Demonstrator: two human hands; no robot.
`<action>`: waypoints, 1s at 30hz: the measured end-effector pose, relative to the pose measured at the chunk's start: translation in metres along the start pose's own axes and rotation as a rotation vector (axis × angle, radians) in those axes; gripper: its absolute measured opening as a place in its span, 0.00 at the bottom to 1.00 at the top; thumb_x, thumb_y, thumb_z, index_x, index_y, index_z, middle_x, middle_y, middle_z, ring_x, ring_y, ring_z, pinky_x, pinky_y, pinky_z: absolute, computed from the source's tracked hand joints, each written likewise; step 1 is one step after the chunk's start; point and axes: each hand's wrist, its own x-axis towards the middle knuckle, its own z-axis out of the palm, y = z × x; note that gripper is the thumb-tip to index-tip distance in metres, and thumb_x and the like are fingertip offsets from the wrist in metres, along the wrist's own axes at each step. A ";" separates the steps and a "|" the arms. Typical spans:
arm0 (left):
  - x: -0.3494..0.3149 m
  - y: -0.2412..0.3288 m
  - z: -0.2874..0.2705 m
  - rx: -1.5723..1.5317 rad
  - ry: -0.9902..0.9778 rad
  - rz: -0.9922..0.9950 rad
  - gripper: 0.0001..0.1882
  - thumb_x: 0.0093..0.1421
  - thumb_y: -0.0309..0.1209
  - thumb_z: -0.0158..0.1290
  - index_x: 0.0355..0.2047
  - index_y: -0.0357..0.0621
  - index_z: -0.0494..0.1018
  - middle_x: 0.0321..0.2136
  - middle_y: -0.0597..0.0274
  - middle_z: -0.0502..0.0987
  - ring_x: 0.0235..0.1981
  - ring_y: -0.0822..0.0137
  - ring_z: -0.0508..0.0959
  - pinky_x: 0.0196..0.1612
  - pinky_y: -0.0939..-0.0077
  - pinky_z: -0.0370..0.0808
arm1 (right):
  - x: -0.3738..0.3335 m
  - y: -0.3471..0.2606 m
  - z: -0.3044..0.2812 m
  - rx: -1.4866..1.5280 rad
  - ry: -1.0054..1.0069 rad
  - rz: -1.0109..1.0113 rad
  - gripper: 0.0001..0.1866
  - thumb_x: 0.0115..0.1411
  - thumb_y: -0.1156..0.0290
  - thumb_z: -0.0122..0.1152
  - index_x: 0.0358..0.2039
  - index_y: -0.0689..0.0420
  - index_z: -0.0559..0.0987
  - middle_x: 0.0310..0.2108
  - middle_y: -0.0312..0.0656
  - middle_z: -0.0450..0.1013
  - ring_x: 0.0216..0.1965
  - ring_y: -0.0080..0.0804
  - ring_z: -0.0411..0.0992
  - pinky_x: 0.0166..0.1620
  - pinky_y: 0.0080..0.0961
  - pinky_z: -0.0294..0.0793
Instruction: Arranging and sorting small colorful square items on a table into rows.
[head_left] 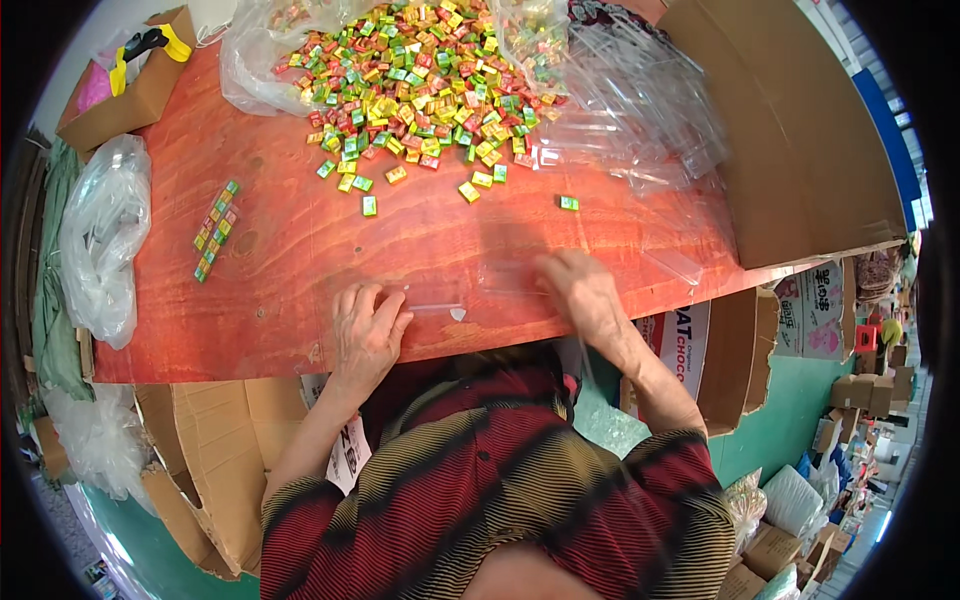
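Note:
My left hand [367, 328] rests at the table's near edge, fingers curled and thumb against the end of a slim clear plastic box [432, 298] lying flat. A small white flap shows at the box's right end. My right hand [584, 298] is bent over, pinching another clear plastic piece [510, 278] that is smeared by motion. Beyond both hands spreads a large heap of small red, yellow and green packets [420, 100]. A few single packets lie nearer, among them a green one [569, 203]. At the left, a filled clear strip of packets [215, 231] lies slanted.
Many empty clear plastic boxes [640, 110] are piled at the back right, beside a tall cardboard sheet [790, 120]. A clear bag [105, 240] hangs over the left edge. An open carton [230, 450] stands below the table. Another small carton [140, 100] holds yellow-handled tools.

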 end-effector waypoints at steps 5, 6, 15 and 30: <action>0.045 -0.034 0.012 0.113 0.007 -0.216 0.22 0.50 0.32 0.54 0.45 0.42 0.67 0.43 0.51 0.66 0.42 0.51 0.66 0.42 0.59 0.65 | 0.040 0.031 0.014 -0.151 0.028 0.374 0.15 0.49 0.69 0.59 0.37 0.58 0.69 0.33 0.48 0.66 0.34 0.47 0.69 0.33 0.38 0.71; 0.059 -0.045 0.017 0.137 -0.031 -0.281 0.25 0.50 0.34 0.55 0.49 0.43 0.64 0.45 0.50 0.64 0.43 0.50 0.66 0.43 0.60 0.65 | 0.048 0.034 0.020 -0.165 -0.044 0.472 0.18 0.49 0.68 0.60 0.40 0.58 0.69 0.35 0.48 0.65 0.36 0.49 0.69 0.34 0.38 0.71; 0.100 -0.068 0.037 0.065 -0.093 -0.145 0.25 0.47 0.33 0.58 0.47 0.45 0.67 0.43 0.51 0.66 0.42 0.50 0.66 0.44 0.60 0.66 | 0.112 0.006 0.066 0.040 0.122 0.252 0.17 0.49 0.68 0.59 0.42 0.52 0.72 0.35 0.49 0.65 0.35 0.46 0.69 0.35 0.37 0.71; 0.078 -0.060 0.039 -0.045 -0.015 -0.363 0.14 0.47 0.25 0.56 0.37 0.42 0.70 0.30 0.52 0.68 0.33 0.49 0.72 0.34 0.60 0.69 | 0.170 -0.024 0.103 -0.025 0.107 -0.009 0.07 0.47 0.74 0.55 0.30 0.56 0.74 0.29 0.45 0.68 0.33 0.44 0.70 0.31 0.36 0.72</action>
